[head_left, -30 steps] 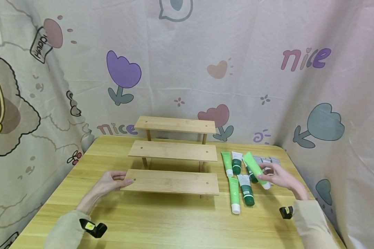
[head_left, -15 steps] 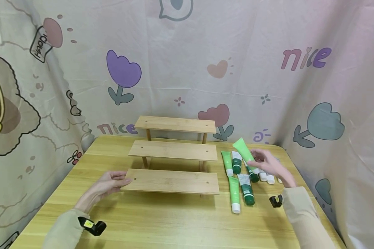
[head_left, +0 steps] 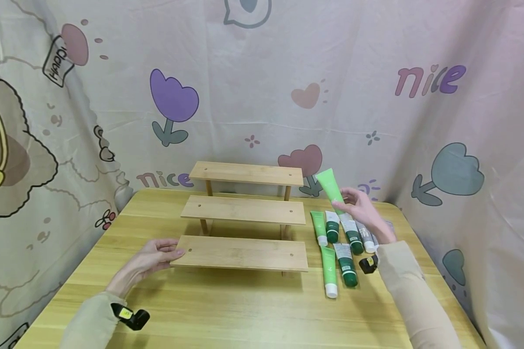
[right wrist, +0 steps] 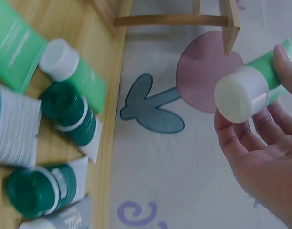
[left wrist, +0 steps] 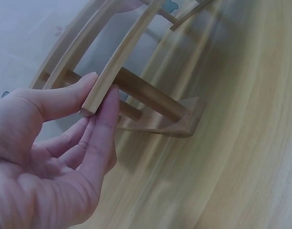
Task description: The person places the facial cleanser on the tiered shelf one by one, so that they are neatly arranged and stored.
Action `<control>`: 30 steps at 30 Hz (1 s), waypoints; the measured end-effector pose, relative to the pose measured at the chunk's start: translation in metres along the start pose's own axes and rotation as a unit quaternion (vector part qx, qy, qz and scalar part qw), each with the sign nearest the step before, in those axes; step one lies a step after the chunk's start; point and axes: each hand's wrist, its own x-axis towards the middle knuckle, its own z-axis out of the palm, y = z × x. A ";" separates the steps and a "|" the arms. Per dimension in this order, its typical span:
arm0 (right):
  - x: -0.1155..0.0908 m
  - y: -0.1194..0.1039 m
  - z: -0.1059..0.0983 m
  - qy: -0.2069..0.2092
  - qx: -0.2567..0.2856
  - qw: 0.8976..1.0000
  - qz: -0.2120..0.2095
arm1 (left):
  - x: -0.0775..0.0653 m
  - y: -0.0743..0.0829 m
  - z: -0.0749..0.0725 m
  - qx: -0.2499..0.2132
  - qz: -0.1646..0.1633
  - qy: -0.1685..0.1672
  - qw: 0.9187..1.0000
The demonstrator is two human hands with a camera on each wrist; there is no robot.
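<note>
Over the right side of the table (head_left: pixel 227 315): green tube (head_left: pixel 330 186) raised

I observe the right hand (head_left: pixel 363 211) pinching the green tube between thumb and fingers, flat end uppermost, higher than the other tubes (head_left: pixel 346 265) lying right of the wooden stand (head_left: pixel 242 212). I find the left hand (head_left: pixel 150 259) pinching the stand's lowest shelf (head_left: pixel 240 253) at its left end.
</note>
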 end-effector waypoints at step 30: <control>0.086 -0.080 0.057 0.077 0.213 0.974 -0.008 | 0.001 0.000 0.002 -0.008 0.002 -0.001 1.000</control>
